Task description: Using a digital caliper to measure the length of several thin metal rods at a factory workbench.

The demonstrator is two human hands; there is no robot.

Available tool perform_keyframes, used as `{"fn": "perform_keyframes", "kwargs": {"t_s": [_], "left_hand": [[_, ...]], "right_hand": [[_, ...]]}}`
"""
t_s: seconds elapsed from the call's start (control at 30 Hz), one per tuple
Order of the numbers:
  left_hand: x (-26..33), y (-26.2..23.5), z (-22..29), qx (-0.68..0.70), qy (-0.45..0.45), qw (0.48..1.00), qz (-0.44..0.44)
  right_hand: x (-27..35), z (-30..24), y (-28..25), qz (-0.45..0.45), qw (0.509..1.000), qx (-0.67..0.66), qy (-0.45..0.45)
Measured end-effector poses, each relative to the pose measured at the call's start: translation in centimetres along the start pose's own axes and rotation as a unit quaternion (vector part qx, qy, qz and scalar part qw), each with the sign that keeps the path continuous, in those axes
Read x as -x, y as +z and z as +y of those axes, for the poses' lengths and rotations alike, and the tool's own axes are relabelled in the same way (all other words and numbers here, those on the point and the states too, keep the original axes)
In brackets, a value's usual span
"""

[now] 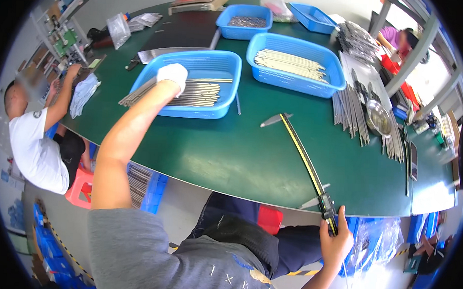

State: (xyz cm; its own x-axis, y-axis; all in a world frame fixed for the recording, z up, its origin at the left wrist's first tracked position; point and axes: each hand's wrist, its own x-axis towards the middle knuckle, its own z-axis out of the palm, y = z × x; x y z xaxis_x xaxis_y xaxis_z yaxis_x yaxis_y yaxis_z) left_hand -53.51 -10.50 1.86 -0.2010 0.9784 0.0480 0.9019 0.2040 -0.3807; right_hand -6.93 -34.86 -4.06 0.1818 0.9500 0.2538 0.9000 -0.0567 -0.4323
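My left hand (172, 76), in a white glove, reaches into a blue basket (229, 75). Its fingers curl over thin metal rods (200, 95), and the fingertips are partly hidden. Some rods lie slanted across the basket's left rim. My bare right hand (336, 242) grips the display end of a long digital caliper (305, 157) at the table's near edge. The caliper's beam slants away to the upper left over the green table (231, 160). Its far end rests by a pointed grey metal piece (275, 120).
A second blue basket (335, 87) holds pale strips. Behind stands another basket (223, 29) of small parts. Rod bundles (347, 113), a metal bowl (379, 118) and a phone (413, 161) lie at right. One person (43, 138) sits left, another (393, 38) far right.
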Motion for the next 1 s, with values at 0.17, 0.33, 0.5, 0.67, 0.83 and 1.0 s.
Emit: {"fn": "perform_keyframes", "kwargs": {"t_s": [0.17,0.33,0.5,0.67,0.83,1.0], "left_hand": [[-0.5,-1.4,-1.7,0.062,-0.001,0.998,0.02],[7.8,-6.5,3.6,0.291,0.311,0.794,0.433],[14.0,-4.3,14.2,0.382,0.581,0.626,0.354],[15.4,-2.6,19.0,0.4,0.611,0.583,0.357],[16.1,-1.7,19.0,0.376,0.609,0.619,0.325],[16.3,-1.2,19.2,0.396,0.594,0.618,0.329]], "right_hand": [[0.1,-1.9,-1.2,-0.028,0.998,0.018,0.048],[1.2,-1.6,-1.3,-0.016,0.999,0.018,0.027],[2.3,-1.7,-1.7,0.017,0.998,0.049,0.032],[3.6,-1.7,-2.0,0.011,0.997,0.032,0.063],[3.7,-1.6,-1.9,0.012,0.997,0.021,0.075],[3.8,-1.8,-2.0,0.0,0.996,0.015,0.088]]}}
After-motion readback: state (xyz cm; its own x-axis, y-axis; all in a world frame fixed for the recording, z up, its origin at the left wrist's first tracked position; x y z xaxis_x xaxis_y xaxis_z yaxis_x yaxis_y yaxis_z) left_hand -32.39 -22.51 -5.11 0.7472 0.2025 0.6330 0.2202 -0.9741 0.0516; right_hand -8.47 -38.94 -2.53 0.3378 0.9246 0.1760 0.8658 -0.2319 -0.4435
